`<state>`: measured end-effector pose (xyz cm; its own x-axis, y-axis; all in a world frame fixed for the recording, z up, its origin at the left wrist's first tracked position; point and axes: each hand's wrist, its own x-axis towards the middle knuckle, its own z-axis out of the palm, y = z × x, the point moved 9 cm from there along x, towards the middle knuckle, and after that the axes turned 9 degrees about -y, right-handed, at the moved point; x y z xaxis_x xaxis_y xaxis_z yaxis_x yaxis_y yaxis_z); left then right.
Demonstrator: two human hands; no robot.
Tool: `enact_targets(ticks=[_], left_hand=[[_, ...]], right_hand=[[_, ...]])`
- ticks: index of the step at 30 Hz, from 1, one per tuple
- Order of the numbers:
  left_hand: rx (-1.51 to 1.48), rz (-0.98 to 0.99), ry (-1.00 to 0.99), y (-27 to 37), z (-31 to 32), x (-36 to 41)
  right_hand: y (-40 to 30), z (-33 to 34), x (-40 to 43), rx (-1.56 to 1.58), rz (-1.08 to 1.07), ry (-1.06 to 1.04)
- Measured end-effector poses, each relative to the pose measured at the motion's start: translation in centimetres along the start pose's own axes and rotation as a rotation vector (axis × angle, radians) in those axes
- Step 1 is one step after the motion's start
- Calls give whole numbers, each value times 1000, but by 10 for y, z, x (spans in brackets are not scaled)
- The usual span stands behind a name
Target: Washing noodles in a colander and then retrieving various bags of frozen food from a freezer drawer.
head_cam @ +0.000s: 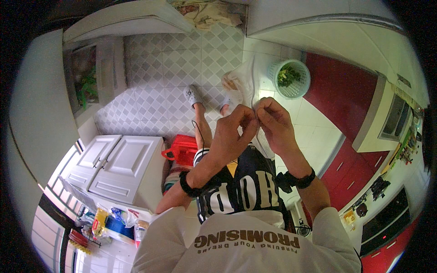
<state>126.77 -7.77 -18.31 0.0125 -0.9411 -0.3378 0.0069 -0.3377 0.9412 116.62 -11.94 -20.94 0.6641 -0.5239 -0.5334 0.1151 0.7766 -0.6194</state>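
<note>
Both my hands are raised close together before my lap, pinching the top edge of a thin translucent plastic bag (251, 80). My left hand (234, 128) has its thumb and fingers closed on the film. Against it, my right hand (273, 124) grips the bag from the other side with curled fingers. The bag hangs down past my foot, and part of it lies over my shorts; something brownish shows at it beyond my hands, too blurred to name. Each wrist wears a black band.
A pale green plastic basket (302, 89) with leafy greens (288, 75) stands on the tiled floor beside red cabinets (338, 92). A red plastic bag (186, 150) lies beside my leg, near a white cabinet (121, 163). The cooktop (385, 221) is at the lower right.
</note>
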Motion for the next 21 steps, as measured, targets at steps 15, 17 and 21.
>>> enact_targets(ticks=[15, 17, 21], left_hand=[[-332, -77, -17, -18, -3, -3], [-143, -136, -73, -20, -3, -4], [-37, 3, -102, -8, -1, -2]], right_hand=[[2, 6, 2, -188, -71, -23], [2, 8, 2, -131, -38, -26], [16, -5, -1, 59, 179, -40]])
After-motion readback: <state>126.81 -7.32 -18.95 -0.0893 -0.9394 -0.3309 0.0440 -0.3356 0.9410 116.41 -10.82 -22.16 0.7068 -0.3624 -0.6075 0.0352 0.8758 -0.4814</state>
